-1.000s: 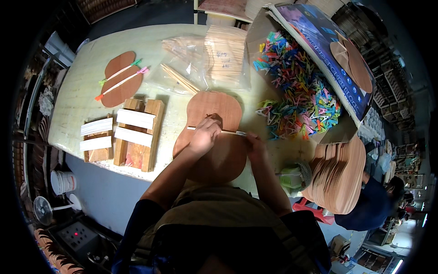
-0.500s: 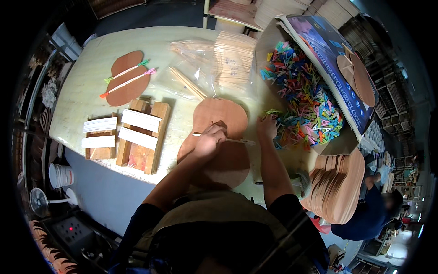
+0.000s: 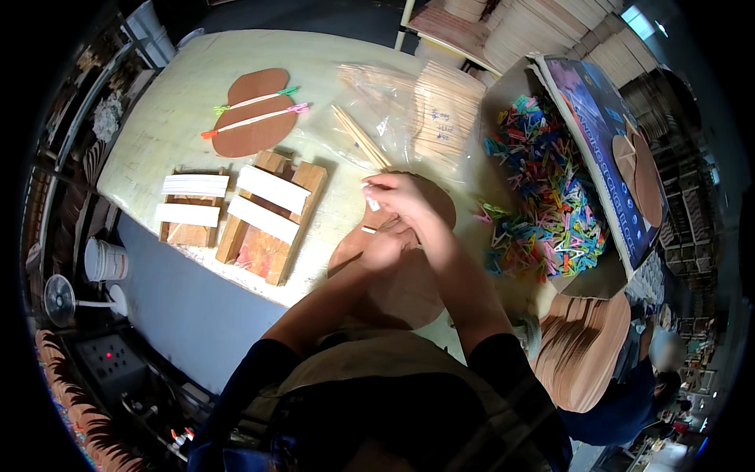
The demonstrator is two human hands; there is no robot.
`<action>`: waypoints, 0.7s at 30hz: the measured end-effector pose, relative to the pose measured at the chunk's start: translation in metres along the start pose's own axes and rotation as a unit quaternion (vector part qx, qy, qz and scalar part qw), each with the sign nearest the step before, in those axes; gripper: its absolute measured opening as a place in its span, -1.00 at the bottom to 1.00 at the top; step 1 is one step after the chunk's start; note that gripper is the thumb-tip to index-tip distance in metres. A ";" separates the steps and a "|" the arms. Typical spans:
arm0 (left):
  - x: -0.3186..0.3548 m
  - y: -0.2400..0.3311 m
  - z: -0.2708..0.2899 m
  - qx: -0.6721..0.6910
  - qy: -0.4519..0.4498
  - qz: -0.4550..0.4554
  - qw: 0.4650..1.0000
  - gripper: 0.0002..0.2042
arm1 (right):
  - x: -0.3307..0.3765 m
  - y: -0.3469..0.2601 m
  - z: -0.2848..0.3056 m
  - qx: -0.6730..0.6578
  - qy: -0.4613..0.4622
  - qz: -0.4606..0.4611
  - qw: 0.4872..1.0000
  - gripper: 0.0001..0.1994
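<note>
A thin brown guitar-shaped wooden panel (image 3: 405, 303) lies in front of me. My left hand (image 3: 387, 248) is closed over a narrow pale wooden strip (image 3: 368, 230) at the panel's waist, and only the strip's left end shows. Reaching across above it, my right hand (image 3: 398, 197) pinches a small whitish clothespin (image 3: 371, 201) near that end, apart from the strip. At the far left, another guitar-shaped panel (image 3: 255, 83) bears two strips across it, with coloured clothespins on their ends.
A box (image 3: 543, 75) heaped with colourful clothespins (image 3: 543, 204) stands at the right. Behind the panel lie bundled wooden sticks (image 3: 448, 110) in clear plastic. Wooden blocks (image 3: 297, 224) with white strips sit left; stacked panels (image 3: 582, 346) stand near right. A person (image 3: 621, 405) is beyond them.
My right hand has moved left from the clothespin box, over my left hand, with a whitish clothespin in its fingers. My left hand stays on the strip. The view has shifted slightly.
</note>
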State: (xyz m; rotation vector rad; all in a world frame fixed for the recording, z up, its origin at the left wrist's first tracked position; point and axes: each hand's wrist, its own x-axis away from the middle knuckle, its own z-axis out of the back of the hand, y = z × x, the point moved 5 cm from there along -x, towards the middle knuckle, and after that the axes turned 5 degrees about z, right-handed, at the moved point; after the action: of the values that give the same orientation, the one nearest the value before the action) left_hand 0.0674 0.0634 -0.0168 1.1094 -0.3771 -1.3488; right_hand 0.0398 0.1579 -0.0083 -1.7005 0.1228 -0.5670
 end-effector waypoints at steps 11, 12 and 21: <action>0.004 -0.015 -0.010 0.037 0.006 0.062 0.997 -0.82 | -0.036 0.044 -0.043 0.197 -0.153 -0.151 0.957 -0.86; 0.005 -0.017 -0.012 0.010 0.004 0.052 0.999 -0.82 | -0.033 0.041 -0.043 0.202 -0.149 -0.157 0.955 -0.84; -0.003 -0.006 0.002 -0.008 0.015 -0.047 0.999 -0.98 | 0.045 0.026 0.173 0.466 0.374 0.097 0.796 -0.60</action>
State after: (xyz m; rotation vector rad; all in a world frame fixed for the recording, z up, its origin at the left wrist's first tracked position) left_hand 0.0618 0.0665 -0.0195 1.1447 -0.2933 -1.4142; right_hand 0.1599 0.2894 -0.0373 -0.4257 0.4917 -0.9244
